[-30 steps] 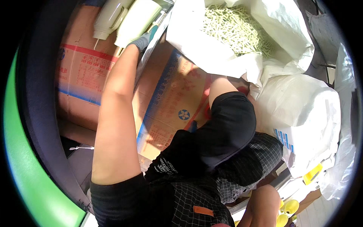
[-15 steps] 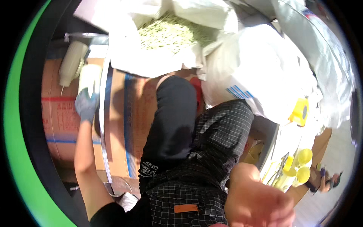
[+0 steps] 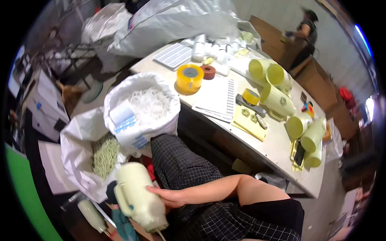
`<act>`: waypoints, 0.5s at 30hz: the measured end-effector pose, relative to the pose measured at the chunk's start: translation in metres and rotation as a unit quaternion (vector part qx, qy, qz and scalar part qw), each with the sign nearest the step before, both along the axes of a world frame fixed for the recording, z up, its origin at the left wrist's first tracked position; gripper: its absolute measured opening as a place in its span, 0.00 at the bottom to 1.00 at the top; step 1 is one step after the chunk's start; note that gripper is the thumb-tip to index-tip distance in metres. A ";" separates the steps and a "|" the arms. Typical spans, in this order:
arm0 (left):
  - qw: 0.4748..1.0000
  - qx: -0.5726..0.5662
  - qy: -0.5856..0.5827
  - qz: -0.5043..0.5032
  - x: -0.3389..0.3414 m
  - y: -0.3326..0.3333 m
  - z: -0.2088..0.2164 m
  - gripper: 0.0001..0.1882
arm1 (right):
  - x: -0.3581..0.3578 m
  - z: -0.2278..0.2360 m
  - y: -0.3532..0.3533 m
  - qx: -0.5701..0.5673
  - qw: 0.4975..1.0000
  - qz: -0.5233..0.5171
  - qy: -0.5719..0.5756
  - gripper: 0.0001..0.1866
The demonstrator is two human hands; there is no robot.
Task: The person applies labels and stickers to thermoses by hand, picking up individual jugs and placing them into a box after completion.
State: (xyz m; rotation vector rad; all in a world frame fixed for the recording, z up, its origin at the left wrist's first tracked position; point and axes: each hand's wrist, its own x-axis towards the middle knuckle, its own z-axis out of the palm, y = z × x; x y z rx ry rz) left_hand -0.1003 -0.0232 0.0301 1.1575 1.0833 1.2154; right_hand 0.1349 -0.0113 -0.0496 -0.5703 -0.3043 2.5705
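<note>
My bare right hand [image 3: 171, 197] is closed on the side of a cream tumbler [image 3: 138, 188], its thumb and fingers pressed against the body. The tumbler lies tilted over my lap, its loop handle facing left and its narrower end toward me, with a thin pale stick showing there. Just below the handle, my left hand [image 3: 124, 225] in a grey-blue glove is close against the tumbler. Its fingers are partly hidden, and whether they grip is unclear. Further left, a second cream tumbler [image 3: 91, 215] lies beside a metal-edged strip.
White sacks stand ahead, one with pale green pieces [image 3: 105, 158], one with white rings [image 3: 148, 106]. On the table [image 3: 277, 150] at right are tape rolls [image 3: 189, 78], a spiral notebook [image 3: 217, 98] and several cream cups [image 3: 277, 100]. A person [image 3: 305, 36] works beyond.
My view has swung toward the table. My right hand, earlier blurred near my lap, now holds a tumbler; my gloved left hand was on a tumbler at the far left before.
</note>
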 end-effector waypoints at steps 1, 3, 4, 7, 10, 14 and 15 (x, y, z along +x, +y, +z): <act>0.995 -0.061 -0.080 -0.019 0.005 0.006 -0.004 0.35 | 0.018 -0.003 -0.010 0.031 0.999 0.028 0.014 0.60; 0.980 -0.105 -0.110 -0.126 0.026 0.011 -0.022 0.35 | 0.047 -0.008 -0.036 -0.042 0.995 0.091 -0.022 0.68; 0.979 -0.020 -0.053 -0.197 0.038 0.018 -0.032 0.34 | 0.057 -0.009 -0.045 -0.066 0.990 0.120 -0.039 0.76; 0.962 0.132 0.145 -0.193 0.071 0.045 -0.043 0.29 | 0.090 0.002 -0.073 -0.009 0.988 0.019 -0.152 0.53; 0.985 0.113 0.132 -0.018 0.099 0.056 -0.045 0.22 | 0.105 0.023 -0.074 0.293 0.824 -0.157 -0.458 0.23; 0.919 0.280 0.276 -0.011 0.111 0.038 -0.043 0.18 | 0.103 0.040 -0.041 0.626 0.487 -0.269 -0.546 0.54; 0.953 0.245 0.168 -0.061 0.112 0.031 -0.041 0.17 | 0.098 0.041 -0.031 0.648 0.504 -0.259 -0.508 0.60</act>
